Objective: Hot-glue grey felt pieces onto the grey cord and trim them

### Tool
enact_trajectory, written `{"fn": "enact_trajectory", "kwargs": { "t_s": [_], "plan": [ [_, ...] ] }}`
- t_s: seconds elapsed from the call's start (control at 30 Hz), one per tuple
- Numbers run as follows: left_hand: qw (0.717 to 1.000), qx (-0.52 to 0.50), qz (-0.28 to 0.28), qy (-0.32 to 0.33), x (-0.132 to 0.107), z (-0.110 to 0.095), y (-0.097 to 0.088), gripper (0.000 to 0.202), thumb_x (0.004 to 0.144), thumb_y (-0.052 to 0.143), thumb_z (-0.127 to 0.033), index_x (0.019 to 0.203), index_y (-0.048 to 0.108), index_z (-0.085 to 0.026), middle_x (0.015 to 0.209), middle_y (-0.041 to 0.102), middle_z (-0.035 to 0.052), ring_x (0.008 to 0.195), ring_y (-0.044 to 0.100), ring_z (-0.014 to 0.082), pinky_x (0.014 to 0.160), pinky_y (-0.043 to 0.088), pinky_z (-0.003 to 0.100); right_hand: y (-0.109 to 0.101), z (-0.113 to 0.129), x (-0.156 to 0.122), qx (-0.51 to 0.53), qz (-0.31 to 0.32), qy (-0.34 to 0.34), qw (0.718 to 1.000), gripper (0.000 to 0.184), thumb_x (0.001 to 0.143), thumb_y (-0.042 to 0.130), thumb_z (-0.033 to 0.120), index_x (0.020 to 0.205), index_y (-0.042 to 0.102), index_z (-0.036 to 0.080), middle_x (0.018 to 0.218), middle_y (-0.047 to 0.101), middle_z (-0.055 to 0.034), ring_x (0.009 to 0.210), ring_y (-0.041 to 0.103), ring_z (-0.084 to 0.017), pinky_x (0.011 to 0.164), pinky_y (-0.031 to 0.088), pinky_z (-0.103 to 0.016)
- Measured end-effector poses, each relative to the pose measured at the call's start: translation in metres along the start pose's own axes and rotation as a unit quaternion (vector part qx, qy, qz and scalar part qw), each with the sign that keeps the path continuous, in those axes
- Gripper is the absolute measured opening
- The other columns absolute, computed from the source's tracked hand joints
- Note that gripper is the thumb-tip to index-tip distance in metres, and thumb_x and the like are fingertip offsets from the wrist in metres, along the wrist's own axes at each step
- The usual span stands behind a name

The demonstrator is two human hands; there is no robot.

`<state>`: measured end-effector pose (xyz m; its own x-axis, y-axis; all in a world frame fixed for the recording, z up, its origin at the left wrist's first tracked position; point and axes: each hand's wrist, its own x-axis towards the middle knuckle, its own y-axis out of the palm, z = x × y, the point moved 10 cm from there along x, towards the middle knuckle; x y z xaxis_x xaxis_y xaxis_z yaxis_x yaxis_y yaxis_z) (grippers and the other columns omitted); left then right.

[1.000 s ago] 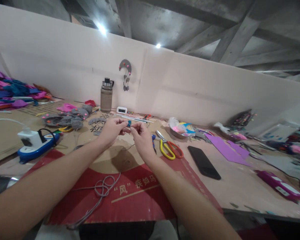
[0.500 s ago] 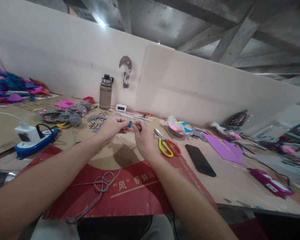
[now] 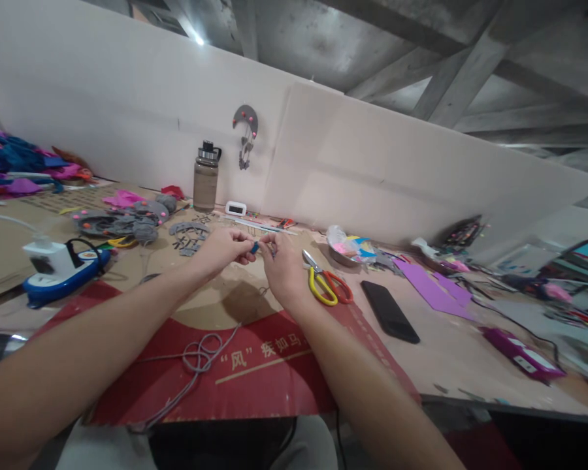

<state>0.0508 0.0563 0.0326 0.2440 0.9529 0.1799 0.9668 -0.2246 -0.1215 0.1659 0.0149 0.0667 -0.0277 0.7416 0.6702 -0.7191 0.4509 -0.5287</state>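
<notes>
At the near edge of the counter [image 3: 451, 362], a looped grey cord [image 3: 200, 359] lies on a red card [image 3: 255, 398] printed with tan characters. To the right are a magenta box [image 3: 522, 354] and a black phone [image 3: 390, 312]; to the left, a blue-and-white power strip [image 3: 61, 282] carries a plug. Left of the phone lie scissors [image 3: 327, 285] with one yellow and one orange handle. Above the card's tan part, the left hand [image 3: 228, 249] pinches a small blue piece [image 3: 255, 248] in its fingers. The right hand [image 3: 280, 262] is just beside the piece, its fingers bunched; whether they grip it I cannot tell. Farther off, a bowl [image 3: 342, 258] of scraps stands on the right. At the far side stand a bottle [image 3: 206, 183] and a white clock [image 3: 236, 209]; a grey crescent [image 3: 247, 116] hangs on the wall [image 3: 372, 156] behind.
</notes>
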Motion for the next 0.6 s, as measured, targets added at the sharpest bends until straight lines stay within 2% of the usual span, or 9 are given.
{"fn": "enact_trajectory", "kwargs": {
  "t_s": [0.33, 0.6],
  "plan": [
    [1.000, 0.000, 0.005, 0.009, -0.001, -0.005, 0.002, 0.010, 0.067, 0.061, -0.023, 0.068, 0.064, -0.014, 0.057, 0.064, 0.0042, 0.052, 0.059, 0.0119, 0.055, 0.049, 0.025, -0.002, -0.002, 0.000, -0.013, -0.012, 0.007, 1.000, 0.009, 0.082, 0.050, 0.024, 0.085, 0.057, 0.020, 0.086, 0.061, -0.0055, 0.085, 0.054, -0.019, 0.078, 0.039, -0.032],
    [0.996, 0.062, 0.021, 0.062, -0.004, -0.019, 0.005, 0.013, 0.070, 0.060, -0.026, 0.068, 0.064, -0.014, 0.056, 0.063, 0.0029, 0.052, 0.058, 0.0115, 0.054, 0.048, 0.024, -0.004, -0.004, 0.000, -0.010, -0.008, 0.013, 1.000, 0.014, 0.082, 0.051, 0.028, 0.087, 0.061, 0.020, 0.085, 0.063, -0.0054, 0.085, 0.056, -0.020, 0.077, 0.040, -0.032]
  ]
}}
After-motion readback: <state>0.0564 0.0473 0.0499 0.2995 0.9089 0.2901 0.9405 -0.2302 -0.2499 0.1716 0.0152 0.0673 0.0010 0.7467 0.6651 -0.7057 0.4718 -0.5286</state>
